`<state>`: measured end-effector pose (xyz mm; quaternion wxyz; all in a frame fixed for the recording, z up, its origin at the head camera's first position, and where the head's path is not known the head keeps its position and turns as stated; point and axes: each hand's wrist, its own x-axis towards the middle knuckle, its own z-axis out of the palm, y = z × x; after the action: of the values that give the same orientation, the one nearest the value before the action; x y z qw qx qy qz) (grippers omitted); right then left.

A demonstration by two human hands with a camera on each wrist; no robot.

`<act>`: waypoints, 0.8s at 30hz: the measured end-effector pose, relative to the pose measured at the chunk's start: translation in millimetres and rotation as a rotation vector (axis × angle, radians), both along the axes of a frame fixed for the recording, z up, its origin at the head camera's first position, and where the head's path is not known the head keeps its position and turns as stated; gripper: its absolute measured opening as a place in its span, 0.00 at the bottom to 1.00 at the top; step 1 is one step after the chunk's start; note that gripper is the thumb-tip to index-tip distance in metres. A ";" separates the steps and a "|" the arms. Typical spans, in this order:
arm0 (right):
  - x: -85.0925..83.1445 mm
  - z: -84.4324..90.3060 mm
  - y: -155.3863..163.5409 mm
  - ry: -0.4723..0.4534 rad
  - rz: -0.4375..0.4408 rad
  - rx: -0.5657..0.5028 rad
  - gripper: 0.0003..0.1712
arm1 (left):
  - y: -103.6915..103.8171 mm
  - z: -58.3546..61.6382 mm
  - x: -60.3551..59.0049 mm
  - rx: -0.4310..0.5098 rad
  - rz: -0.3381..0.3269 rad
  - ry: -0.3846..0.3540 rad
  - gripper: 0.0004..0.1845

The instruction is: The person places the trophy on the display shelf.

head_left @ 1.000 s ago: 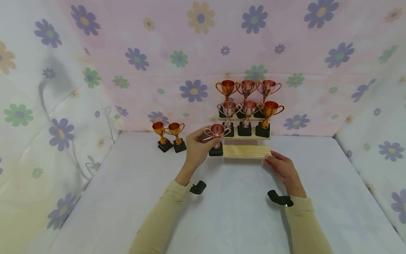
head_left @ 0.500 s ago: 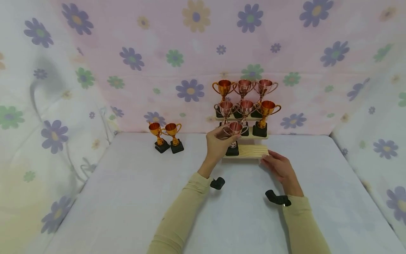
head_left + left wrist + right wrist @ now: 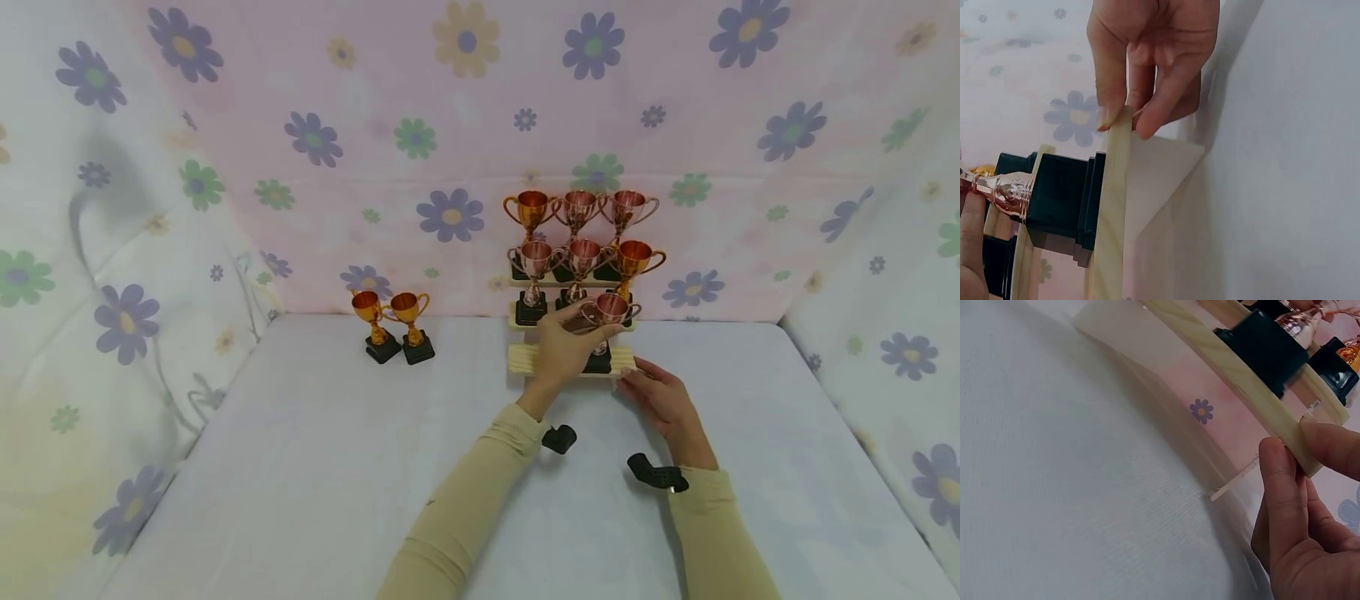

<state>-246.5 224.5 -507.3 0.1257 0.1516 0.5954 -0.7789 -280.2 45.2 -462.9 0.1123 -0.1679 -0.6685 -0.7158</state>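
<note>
The left hand [image 3: 564, 348] grips one trophy [image 3: 609, 310] on the wooden stand [image 3: 525, 358]; the right hand [image 3: 660, 396] pinches its corner. Six trophies stand above, two on the table [image 3: 300, 467].

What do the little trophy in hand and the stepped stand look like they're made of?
Trophy: shiny copper-pink cup, metal or metallised plastic, judging by its mirror glints; matte black base, probably plastic. Stepped stand: pale unfinished wood, showing visible grain lines.
</note>
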 end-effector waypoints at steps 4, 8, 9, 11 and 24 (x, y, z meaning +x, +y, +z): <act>1.1 -0.2 1.3 0.009 0.001 -0.018 0.40 | 10.1 0.5 0.4 0.014 -0.020 -0.001 0.19; 0.8 -1.0 2.1 0.001 0.002 -0.022 0.40 | 16.1 0.3 0.6 0.018 -0.015 -0.004 0.21; 0.8 -1.3 2.2 0.001 0.003 -0.024 0.40 | 16.9 0.2 0.6 0.021 -0.014 -0.009 0.21; 0.9 -2.0 2.4 0.004 0.006 -0.021 0.39 | 17.9 0.3 0.5 0.030 -0.012 -0.016 0.21; 2.5 -2.4 5.2 0.026 0.008 -0.064 0.46 | 28.7 -3.2 0.5 0.132 -0.006 0.011 0.21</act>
<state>-244.0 229.7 -509.7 0.1258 0.1353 0.5723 -0.7990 -279.7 73.9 -466.1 0.1247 -0.1662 -0.6185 -0.7578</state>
